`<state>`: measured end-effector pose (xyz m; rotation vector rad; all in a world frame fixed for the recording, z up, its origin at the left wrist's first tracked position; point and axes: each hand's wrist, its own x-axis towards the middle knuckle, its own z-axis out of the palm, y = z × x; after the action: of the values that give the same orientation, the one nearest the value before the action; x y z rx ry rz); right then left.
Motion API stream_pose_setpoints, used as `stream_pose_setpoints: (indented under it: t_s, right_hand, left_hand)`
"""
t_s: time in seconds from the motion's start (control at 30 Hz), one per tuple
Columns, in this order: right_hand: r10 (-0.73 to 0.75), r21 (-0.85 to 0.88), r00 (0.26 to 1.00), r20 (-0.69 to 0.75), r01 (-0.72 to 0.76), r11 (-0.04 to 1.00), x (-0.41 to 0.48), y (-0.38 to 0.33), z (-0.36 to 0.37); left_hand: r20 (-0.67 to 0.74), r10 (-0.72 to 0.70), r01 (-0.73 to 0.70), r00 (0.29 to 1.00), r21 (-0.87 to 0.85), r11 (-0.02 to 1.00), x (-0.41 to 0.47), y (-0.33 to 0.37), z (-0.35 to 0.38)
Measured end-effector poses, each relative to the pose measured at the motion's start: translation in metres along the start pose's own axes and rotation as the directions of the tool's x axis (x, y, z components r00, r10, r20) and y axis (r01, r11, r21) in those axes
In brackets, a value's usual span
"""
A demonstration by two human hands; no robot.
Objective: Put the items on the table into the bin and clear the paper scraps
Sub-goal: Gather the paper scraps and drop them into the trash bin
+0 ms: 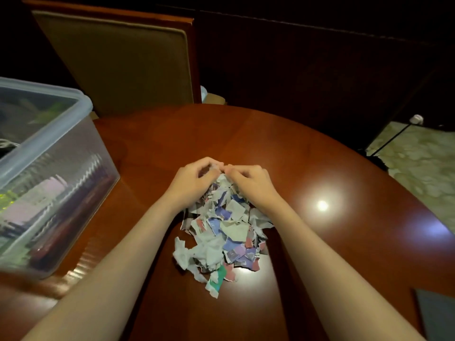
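Left hand [194, 179] and right hand [248, 183], fingers curled, meet at the far end of the paper scraps [221, 232] heaped mid-bench [320, 168], gripping scraps. Clear bin [49, 153] stands left.

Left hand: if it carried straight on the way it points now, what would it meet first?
Most likely the right hand: the left hand points forward and rightward over the far end of the scraps, its fingertips close beside the right's. Whether they touch is unclear.
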<state>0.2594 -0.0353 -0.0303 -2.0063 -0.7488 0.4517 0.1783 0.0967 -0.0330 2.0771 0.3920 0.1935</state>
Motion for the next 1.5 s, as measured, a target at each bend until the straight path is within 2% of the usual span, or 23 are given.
stream_pose_setpoints:
  t_s: [0.1, 0.27, 0.37, 0.6, 0.73, 0.9, 1.03, 1.4, 1.5]
  right_hand:
    - [0.012, 0.017, 0.999, -0.039, -0.011, 1.0, -0.022, -0.002, 0.005]
    - [0.028, 0.033, 0.999, -0.042, -0.027, 0.999, -0.059, -0.01, 0.013]
    - [0.027, 0.029, 0.997, -0.072, -0.025, 0.999, -0.077, -0.011, 0.016]
    - [0.069, 0.096, 0.994, -0.09, -0.061, 0.994, -0.118, -0.013, 0.02]
    - [0.081, 0.133, 0.994, -0.071, -0.071, 0.989, -0.128, -0.011, 0.02]
    - [0.088, 0.128, 0.995, -0.053, -0.081, 0.988, -0.148, -0.01, 0.022]
    - [0.115, 0.185, 0.993, -0.019, -0.11, 0.977, -0.174, -0.016, 0.021]
    - [0.104, 0.196, 0.983, -0.152, -0.074, 0.978, -0.269, -0.04, 0.054]
    - [0.102, 0.439, 0.968, -0.23, 0.009, 0.899, -0.297, -0.033, 0.057]
  left_hand:
    - [0.006, 0.013, -0.012, 1.0, -0.062, 0.998, -0.019, 0.003, 0.005]
    - [0.004, -0.046, 0.046, 0.999, -0.233, 0.971, -0.044, 0.008, 0.011]
    - [0.021, -0.023, 0.027, 1.0, -0.276, 0.961, -0.063, 0.01, 0.018]
    - [0.068, 0.05, -0.037, 0.996, -0.186, 0.982, -0.093, 0.017, 0.022]
    - [0.054, 0.061, -0.044, 0.997, -0.273, 0.961, -0.11, 0.021, 0.024]
    - [0.091, 0.063, -0.038, 0.994, -0.254, 0.966, -0.13, 0.022, 0.026]
    - [0.064, 0.065, -0.045, 0.996, -0.284, 0.958, -0.152, 0.023, 0.027]
    - [0.056, 0.142, -0.122, 0.988, -0.267, 0.956, -0.25, 0.009, 0.018]
    - [0.016, 0.152, -0.139, 0.988, -0.33, 0.934, -0.268, 0.004, 0.014]
